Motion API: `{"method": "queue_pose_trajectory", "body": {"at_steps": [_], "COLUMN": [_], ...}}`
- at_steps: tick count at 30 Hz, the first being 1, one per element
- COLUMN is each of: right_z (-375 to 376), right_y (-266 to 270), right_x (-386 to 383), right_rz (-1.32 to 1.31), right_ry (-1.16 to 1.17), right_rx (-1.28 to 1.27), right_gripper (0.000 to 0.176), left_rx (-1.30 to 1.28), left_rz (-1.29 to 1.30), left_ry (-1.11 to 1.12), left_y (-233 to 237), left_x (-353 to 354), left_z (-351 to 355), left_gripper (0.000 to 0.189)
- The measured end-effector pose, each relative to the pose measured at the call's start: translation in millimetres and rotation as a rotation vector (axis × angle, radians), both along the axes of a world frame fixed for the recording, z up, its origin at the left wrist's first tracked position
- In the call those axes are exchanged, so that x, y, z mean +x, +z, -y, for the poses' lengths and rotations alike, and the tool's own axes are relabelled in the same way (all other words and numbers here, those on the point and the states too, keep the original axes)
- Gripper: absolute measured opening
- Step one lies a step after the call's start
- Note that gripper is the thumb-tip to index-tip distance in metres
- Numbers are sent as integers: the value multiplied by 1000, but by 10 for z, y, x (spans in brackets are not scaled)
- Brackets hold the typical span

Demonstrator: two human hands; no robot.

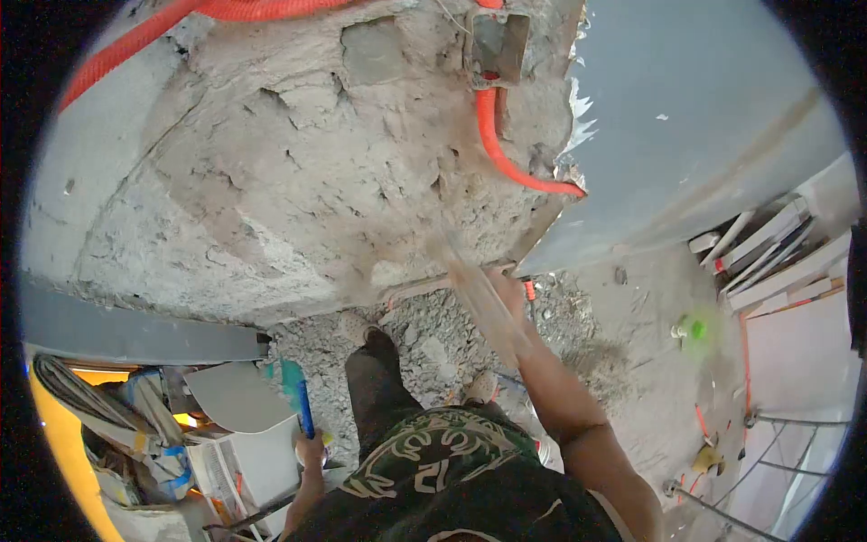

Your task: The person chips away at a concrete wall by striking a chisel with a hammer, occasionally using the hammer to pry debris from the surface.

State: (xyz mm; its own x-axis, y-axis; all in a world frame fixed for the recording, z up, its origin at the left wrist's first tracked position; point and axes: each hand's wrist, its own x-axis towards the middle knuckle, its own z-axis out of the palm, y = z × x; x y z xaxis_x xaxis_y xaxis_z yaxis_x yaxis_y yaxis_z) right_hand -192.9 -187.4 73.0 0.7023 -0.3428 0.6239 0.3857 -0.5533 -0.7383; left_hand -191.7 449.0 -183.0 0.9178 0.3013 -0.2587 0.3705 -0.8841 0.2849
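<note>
My right hand (pixel 508 296) is raised in front of the rough wall, closed round a long pale tool (pixel 480 294) smeared by motion; I cannot tell its kind. The tool's far end overlaps the lower part of the chipped wall (pixel 361 181). Down at the left, my left hand (pixel 312 449) is wrapped round the lower end of a slim blue stick-like thing (pixel 305 406), which points up toward the rubble. My feet stand among broken grey rubble (pixel 424 339) at the wall's base.
An orange corrugated conduit (pixel 492 140) runs from a recessed wall box (pixel 498 45) to the grey panel's edge (pixel 668 135). Boards (pixel 768 244) lean at the right, above a metal frame (pixel 799 465). Bundled bags and sheets (pixel 135 425) lie at the left.
</note>
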Motion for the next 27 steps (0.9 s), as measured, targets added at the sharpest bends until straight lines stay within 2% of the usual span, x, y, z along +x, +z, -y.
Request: {"method": "queue_pose_trajectory", "body": {"at_steps": [2, 3, 5, 6, 8, 9, 10, 12, 13, 15, 16, 18, 19, 21, 22, 23, 24, 25, 26, 27], "right_z": [186, 280, 406, 407, 352, 292, 84, 15, -18, -156, -168, -118, -23, 224, 231, 185, 206, 106, -136, -168], "right_y": [9, -85, -447, -516, -645, -678, -784, -629, -526, -390, -358, -320, -473, -993, -1076, -1134, -1050, -1031, -957, -758], "right_x": [199, 370, 648, 608, 470, 391, 179, 129, 141, 103, 139, 289, 401, 580, 525, 468, 512, 433, 207, 188], "right_rz": [133, 135, 29, 36, -475, -397, -425, -524, -528, -66, -72, 63, 58, -232, -227, -349, -464, -420, -448, -321], "right_ry": [199, 199, -154, -156, -203, -96, -94, -182, -178, -125, -127, 11, 10, -139, -141, -155, -161, -81, -94, -35], "right_rx": [16, 17, -48, -55, 218, 254, 278, 161, 162, -34, -30, 431, 438, 351, 345, 361, 362, 487, 520, 474], "right_gripper": [31, 31, 36, 36, 39, 44, 44, 44, 44, 42, 42, 42, 42, 44, 44, 42, 40, 45, 45, 42], "left_rx": [-17, -38, -38, -47, -56, -57, -33, -154, -153, -84, -79, -128, -122, -66, -72, -148, -236, -266, -235, -179], "left_rz": [-18, -36, -25, -8, -18, -50, -79, 66, 63, -90, -95, -98, -102, -36, -31, -74, -106, -87, -119, -103], "left_ry": [-8, -11, -50, -89, -120, -138, -136, -109, -106, -129, -132, -83, -82, -87, -89, -72, -48, -47, -54, -48], "left_y": [39, 113, 364, 474, 679, 645, 706, 490, 397, 298, 241, 172, 173, 191, 192, 227, 373, 546, 654, 561], "left_x": [62, 99, 189, 251, 421, 428, 278, 369, 377, 348, 334, 264, 241, 229, 237, 298, 393, 361, 254, 354], "left_z": [82, 187, 510, 639, 796, 845, 695, 767, 738, 542, 474, 356, 300, 259, 220, 122, 311, 427, 275, 356], "left_gripper": [51, 51, 50, 49, 48, 47, 47, 45, 45, 44, 44, 43, 43, 43, 43, 41, 40, 37, 37, 36]}}
